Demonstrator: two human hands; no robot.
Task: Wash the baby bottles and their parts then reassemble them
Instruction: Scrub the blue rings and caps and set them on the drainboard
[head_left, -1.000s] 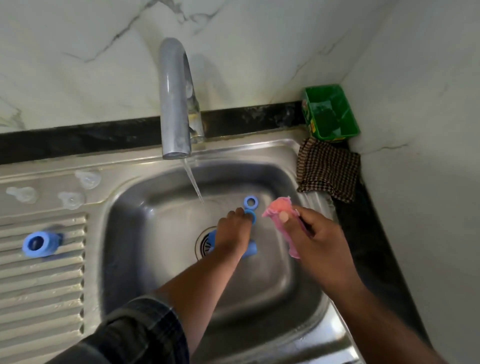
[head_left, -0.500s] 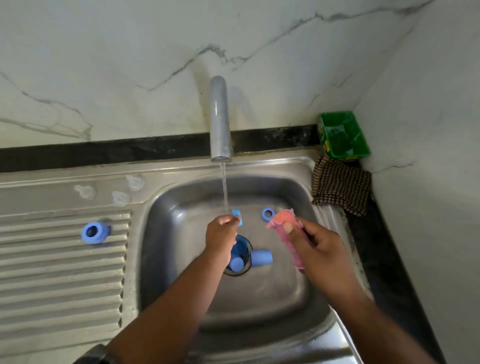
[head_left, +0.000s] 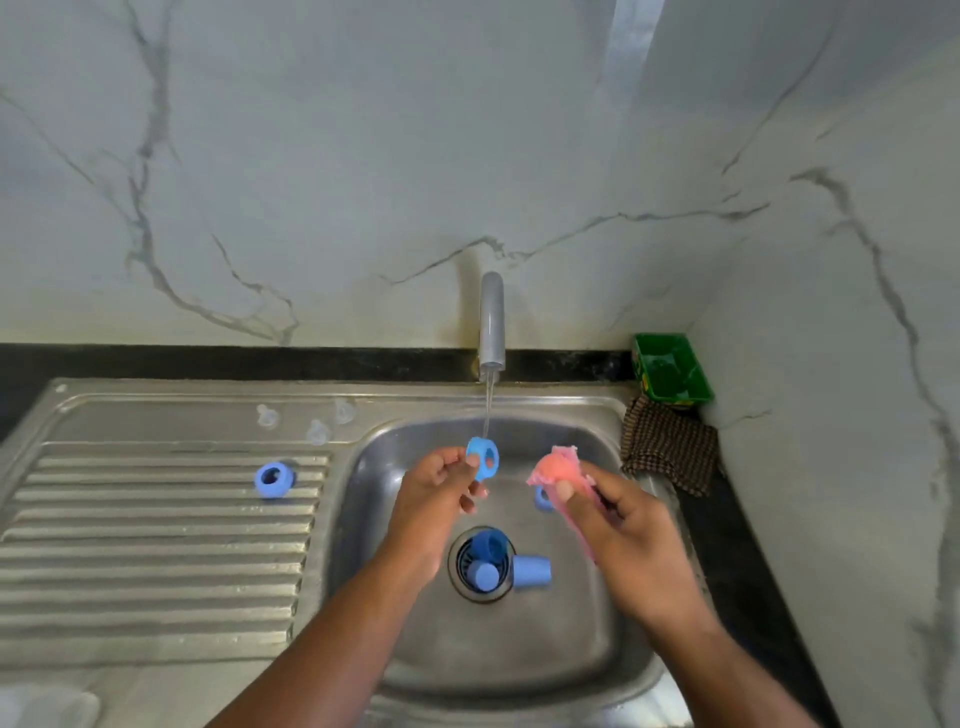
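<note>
My left hand (head_left: 435, 500) pinches a blue bottle ring (head_left: 483, 459) under the thin stream from the tap (head_left: 492, 322). To its right, my right hand (head_left: 618, 525) grips a pink sponge (head_left: 561, 470) over the steel sink (head_left: 524, 665). Two blue caps (head_left: 530, 570) lie at the drain (head_left: 480, 564), one of them inside it. Another blue ring (head_left: 543, 500) peeks out behind the sponge. On the drainboard (head_left: 156, 545) rests a further blue ring (head_left: 274, 479), and beyond it three clear nipples (head_left: 317, 432) stand.
A green tub (head_left: 671, 375) sits in the back right corner with a checked cloth (head_left: 667, 446) in front of it. Marble walls close the back and right side. A clear object (head_left: 47, 706) shows at the bottom left.
My left hand has lifted the blue ring up from the sink floor into the water stream. The camera has tilted up, showing more wall. My right hand still holds the sponge.
</note>
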